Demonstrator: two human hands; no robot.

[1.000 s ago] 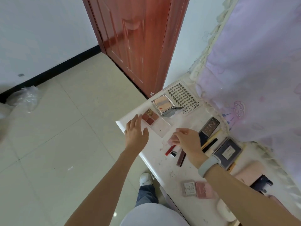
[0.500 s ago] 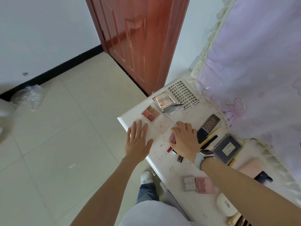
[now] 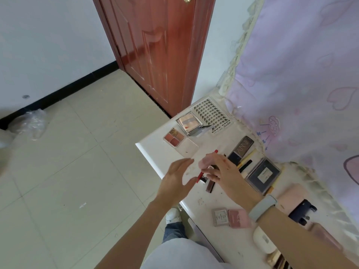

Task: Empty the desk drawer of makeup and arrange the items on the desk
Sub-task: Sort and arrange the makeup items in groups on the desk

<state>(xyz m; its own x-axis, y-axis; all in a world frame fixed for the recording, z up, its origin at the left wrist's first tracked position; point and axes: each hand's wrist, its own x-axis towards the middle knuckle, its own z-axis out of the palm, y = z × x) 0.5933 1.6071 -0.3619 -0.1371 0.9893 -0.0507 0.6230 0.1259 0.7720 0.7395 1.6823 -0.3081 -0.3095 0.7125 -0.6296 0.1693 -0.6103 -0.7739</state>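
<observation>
The white desk (image 3: 155, 152) runs from its far-left corner by the door toward the near right, with makeup already spread along it: a lash card (image 3: 212, 115) and mirrored compact (image 3: 188, 123) at the far end, a four-pan eyeshadow palette (image 3: 173, 137) just near of them, a dark palette (image 3: 263, 174) to the right, and two small compacts (image 3: 231, 217) nearer the person. Both hands hover over the middle of the desk. The right hand (image 3: 226, 171) is the closer to the slim items and has its fingers curled round a small pinkish piece, probably a cap or a short tube, though blur hides which. The left hand (image 3: 175, 177) is spread wide with straight fingers, holding nothing, just left of the cluster. Between the hands lies a red pencil (image 3: 200, 174), its long axis running from near left to far right, its far tip (image 3: 216, 151) showing beyond the right hand. A brown lip tube (image 3: 210, 186) lies beside it on roughly the same slant. The next placement likely depends on lining items up with that diagonal.
</observation>
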